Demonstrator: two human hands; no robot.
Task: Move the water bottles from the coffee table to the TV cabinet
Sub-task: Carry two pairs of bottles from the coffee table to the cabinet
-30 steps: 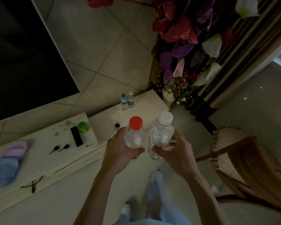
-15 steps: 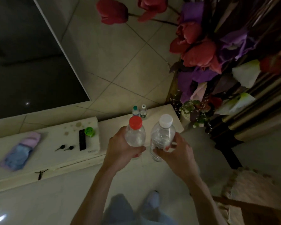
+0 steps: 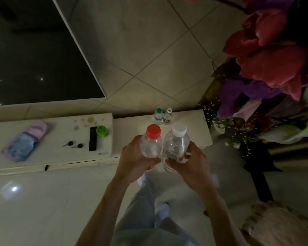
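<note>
My left hand (image 3: pixel 133 160) grips a clear water bottle with a red cap (image 3: pixel 152 142). My right hand (image 3: pixel 188 164) grips a clear water bottle with a white cap (image 3: pixel 177 142). Both bottles are upright, side by side, over the front edge of the white TV cabinet (image 3: pixel 132 125). Two small bottles stand together at the back of the cabinet top: one with a teal cap (image 3: pixel 158 115) and one with a white cap (image 3: pixel 168 115).
A TV screen (image 3: pixel 34 50) hangs above the cabinet on the left. On the cabinet lie a purple-blue pack (image 3: pixel 27 139), a black remote (image 3: pixel 92 141) and a green lid (image 3: pixel 102 130). Red and purple flowers (image 3: pixel 265 64) crowd the right. A chair (image 3: pixel 281 226) sits bottom right.
I have stepped closer to the cabinet; it and the flowers loom larger. Both hands still hold their bottles side by side, now over the cabinet's front edge.
</note>
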